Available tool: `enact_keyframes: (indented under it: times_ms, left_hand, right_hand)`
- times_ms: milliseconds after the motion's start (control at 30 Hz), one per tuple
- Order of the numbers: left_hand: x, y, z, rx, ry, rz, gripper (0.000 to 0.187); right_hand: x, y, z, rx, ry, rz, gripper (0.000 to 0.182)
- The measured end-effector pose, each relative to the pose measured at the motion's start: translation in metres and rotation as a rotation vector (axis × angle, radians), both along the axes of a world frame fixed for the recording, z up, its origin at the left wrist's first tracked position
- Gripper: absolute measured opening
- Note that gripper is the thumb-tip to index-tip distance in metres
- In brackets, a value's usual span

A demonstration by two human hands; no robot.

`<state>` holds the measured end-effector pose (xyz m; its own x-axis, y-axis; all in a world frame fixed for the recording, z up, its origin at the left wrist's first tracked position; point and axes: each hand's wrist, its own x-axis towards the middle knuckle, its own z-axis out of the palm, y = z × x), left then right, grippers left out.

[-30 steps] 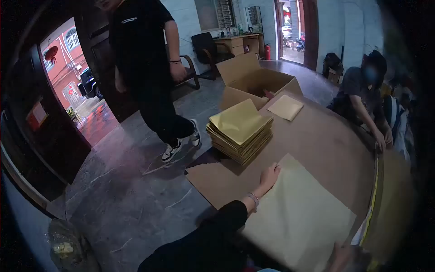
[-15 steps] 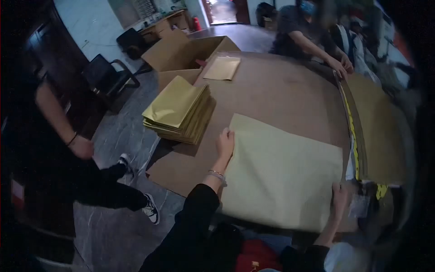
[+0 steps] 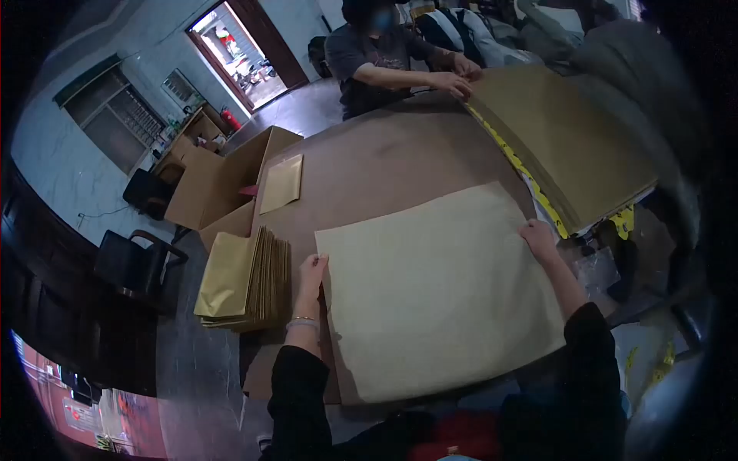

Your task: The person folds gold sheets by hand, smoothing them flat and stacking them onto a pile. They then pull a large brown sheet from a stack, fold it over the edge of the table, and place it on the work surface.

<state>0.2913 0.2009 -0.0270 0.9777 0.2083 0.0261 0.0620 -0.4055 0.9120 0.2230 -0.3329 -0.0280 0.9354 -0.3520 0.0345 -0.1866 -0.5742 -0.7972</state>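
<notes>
A large pale yellow paper sheet [image 3: 446,296] lies over the near part of the brown-covered table [image 3: 384,157]. My left hand [image 3: 311,275] pinches its left edge, with bracelets at the wrist. At the upper right edge of the same sheet, my right hand [image 3: 538,237] is closed on the paper. Left of my left hand stands a thick stack of folded yellow paper pieces [image 3: 227,280]. Beyond my right hand lies a pile of large brown sheets [image 3: 569,138], with yellow tape along its near side.
An open cardboard box [image 3: 215,188] stands at the table's left, beside a flat golden packet [image 3: 282,183]. Across the table a masked person [image 3: 384,69] has both hands at the brown pile's corner. A black chair [image 3: 134,261] stands at the left.
The view has turned right. The sheet now lies squarer before me, with my right hand further up its edge. The person walking at the left is out of view.
</notes>
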Motion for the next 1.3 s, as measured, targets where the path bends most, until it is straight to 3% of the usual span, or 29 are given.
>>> enact_keyframes:
  times_ms: [33, 100, 133, 233, 267, 333, 367, 433, 467, 500, 533, 600, 633, 667, 733, 767, 800, 933, 1100, 1167, 1200, 1267, 1300]
  left_hand:
    - [-0.008, -0.013, 0.020, -0.133, 0.101, -0.004, 0.032]
    - [-0.001, -0.011, 0.012, -0.182, 0.145, -0.008, 0.033]
    - [-0.002, -0.015, 0.018, -0.227, 0.203, 0.004, 0.035]
    - [-0.046, -0.056, 0.063, -0.064, 0.386, 0.060, 0.037]
    - [-0.049, -0.055, 0.054, -0.049, 0.386, 0.058, 0.037]
    - [-0.059, -0.045, 0.034, -0.302, 0.174, -0.222, 0.035]
    - [-0.060, -0.041, 0.027, -0.293, 0.171, -0.224, 0.035]
    - [-0.058, -0.037, 0.016, -0.141, 0.137, -0.145, 0.031]
    - [-0.053, -0.037, 0.008, -0.200, 0.101, -0.091, 0.025]
    - [-0.050, -0.039, 0.008, -0.204, 0.107, -0.092, 0.025]
    - [-0.045, -0.041, 0.013, -0.218, 0.162, -0.029, 0.024]
    - [-0.032, -0.038, 0.016, -0.128, 0.299, 0.090, 0.023]
    - [-0.030, -0.041, 0.018, -0.139, 0.301, 0.089, 0.023]
    - [-0.030, -0.046, 0.021, -0.197, 0.261, 0.078, 0.022]
    - [-0.031, -0.043, 0.013, -0.270, 0.171, 0.070, 0.018]
    - [-0.030, -0.037, 0.006, -0.269, 0.172, 0.073, 0.018]
    - [-0.029, -0.030, 0.001, -0.279, 0.165, 0.055, 0.018]
    - [-0.035, -0.032, 0.008, -0.279, 0.165, 0.063, 0.018]
    - [-0.047, -0.038, 0.017, -0.294, 0.133, 0.093, 0.018]
    - [-0.045, -0.032, 0.012, -0.299, 0.133, 0.107, 0.018]
    - [-0.045, -0.026, 0.010, -0.245, 0.140, 0.098, 0.021]
    - [-0.051, -0.016, 0.003, -0.195, 0.158, 0.100, 0.023]
    - [-0.053, -0.015, 0.006, -0.202, 0.146, 0.073, 0.028]
  right_hand:
    - [0.009, -0.001, 0.002, 0.000, -0.012, -0.013, 0.035]
    - [0.029, -0.004, -0.004, 0.101, -0.081, 0.006, 0.033]
    - [0.047, -0.006, -0.017, 0.022, -0.103, -0.057, 0.031]
    - [0.068, -0.012, -0.024, -0.012, -0.116, -0.080, 0.031]
    - [0.073, -0.011, -0.021, -0.026, -0.095, -0.076, 0.031]
    - [0.088, -0.015, -0.034, -0.019, -0.136, -0.102, 0.032]
    - [0.094, -0.014, -0.038, 0.097, -0.113, -0.115, 0.032]
    - [0.099, -0.014, -0.027, 0.057, -0.064, -0.086, 0.033]
    - [0.096, -0.013, -0.020, 0.011, -0.002, -0.054, 0.034]
    - [0.086, -0.002, 0.001, 0.131, 0.011, -0.100, 0.035]
    - [0.096, -0.014, -0.022, 0.123, 0.017, -0.100, 0.035]
    - [0.123, -0.046, -0.083, -0.149, -0.167, 0.165, 0.035]
    - [0.097, -0.016, -0.009, -0.026, 0.070, -0.009, 0.033]
    - [0.090, -0.018, 0.004, -0.037, 0.070, -0.009, 0.033]
    - [0.076, -0.015, 0.016, 0.302, 0.080, -0.011, 0.032]
    - [0.059, -0.010, 0.049, 0.442, 0.284, 0.055, 0.045]
    - [0.043, -0.011, 0.059, 0.443, 0.286, 0.057, 0.045]
    - [-0.042, -0.024, 0.044, 0.440, 0.184, 0.276, 0.083]
    - [-0.141, -0.027, 0.063, 0.354, 0.261, 0.387, 0.072]
    - [-0.163, -0.037, 0.054, 0.344, 0.481, 0.416, 0.050]
    - [-0.168, -0.034, 0.058, 0.343, 0.488, 0.417, 0.050]
    - [-0.174, -0.025, 0.063, 0.342, 0.540, 0.222, 0.033]
    - [-0.176, -0.028, 0.052, 0.340, 0.553, 0.229, 0.033]
